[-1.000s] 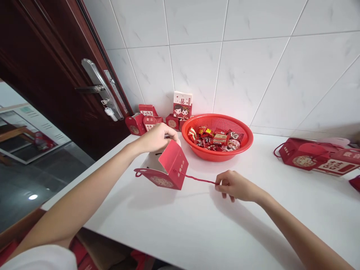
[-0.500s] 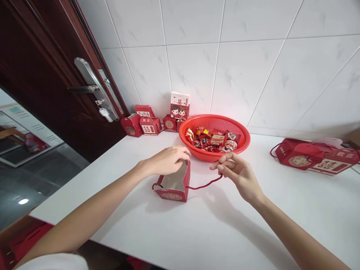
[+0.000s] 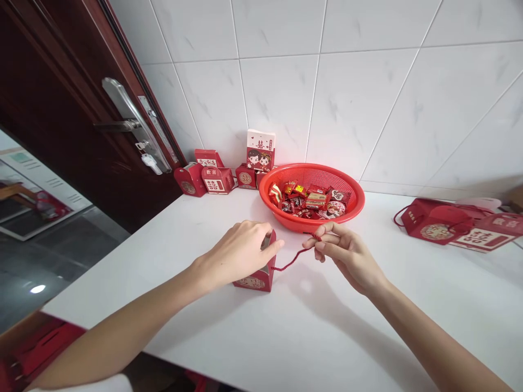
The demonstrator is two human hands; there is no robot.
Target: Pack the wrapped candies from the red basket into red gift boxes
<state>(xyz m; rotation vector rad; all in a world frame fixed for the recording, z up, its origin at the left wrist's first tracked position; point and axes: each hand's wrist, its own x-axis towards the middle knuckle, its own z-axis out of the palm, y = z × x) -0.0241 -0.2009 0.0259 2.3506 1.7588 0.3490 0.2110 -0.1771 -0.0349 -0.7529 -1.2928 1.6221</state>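
A small red gift box (image 3: 263,282) with a gold round pattern stands open-topped on the white table. Over it hovers my left hand (image 3: 237,253), thumb spread away from bent fingers; it hides most of the box's opening, and whether the fingertips touch the card cannot be made out. A twisted red cord (image 3: 291,264) runs from the box's right side to my right hand (image 3: 347,255). Thumb and fingers of that hand pinch the cord's end, just in front of a red plastic basket (image 3: 312,224) filled with wrapped sweets (image 3: 316,200).
Several red boxes (image 3: 216,179) stand at the back left against the tiled wall, one pink-and-red box (image 3: 260,149) upright on top. More red boxes with cord handles (image 3: 435,220) lie at the right. A dark door (image 3: 57,81) with keys in its lock is at the left.
My left hand has shifted toward me and right across the box, its thumb now stretched out. My right hand has stayed near the basket, and the cord sags in a bend.
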